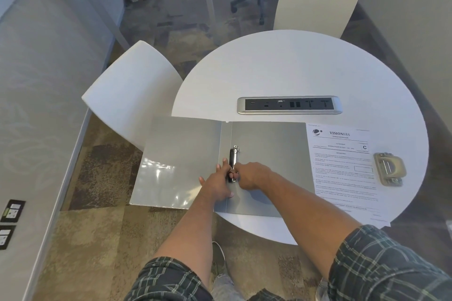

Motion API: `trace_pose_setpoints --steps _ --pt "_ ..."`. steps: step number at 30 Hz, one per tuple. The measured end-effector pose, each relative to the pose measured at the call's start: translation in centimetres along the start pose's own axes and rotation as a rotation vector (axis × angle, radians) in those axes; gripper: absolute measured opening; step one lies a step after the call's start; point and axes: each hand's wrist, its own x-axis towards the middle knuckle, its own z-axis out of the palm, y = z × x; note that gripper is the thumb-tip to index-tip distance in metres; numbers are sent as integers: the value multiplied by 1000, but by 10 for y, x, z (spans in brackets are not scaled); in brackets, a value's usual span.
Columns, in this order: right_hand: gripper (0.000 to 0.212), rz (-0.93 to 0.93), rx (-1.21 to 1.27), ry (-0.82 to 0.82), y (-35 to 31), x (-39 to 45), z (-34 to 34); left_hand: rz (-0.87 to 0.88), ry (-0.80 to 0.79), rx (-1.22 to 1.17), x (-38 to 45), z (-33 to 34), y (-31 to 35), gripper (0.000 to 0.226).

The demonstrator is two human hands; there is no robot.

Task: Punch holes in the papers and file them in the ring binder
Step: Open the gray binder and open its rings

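Grey ring binder [266,154], white papers [342,171] with black print, white table [293,68], dark plaid sleeves [381,266].

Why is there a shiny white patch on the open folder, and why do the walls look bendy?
In the head view, room light bounces off the glossy left cover of the binder as glare, washing out a patch there. The wide-angle lens bends straight lines near the picture's edges, so the walls lean. The small print on the papers is too blurry to read.
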Motion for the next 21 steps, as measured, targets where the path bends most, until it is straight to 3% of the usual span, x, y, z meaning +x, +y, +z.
trace_pose_setpoints --steps 8,21 --pt "42 14 76 -7 8 -2 0 -2 8 -43 7 3 -7 97" --pt "48 1 166 15 29 4 18 -27 21 21 11 7 -10 114"
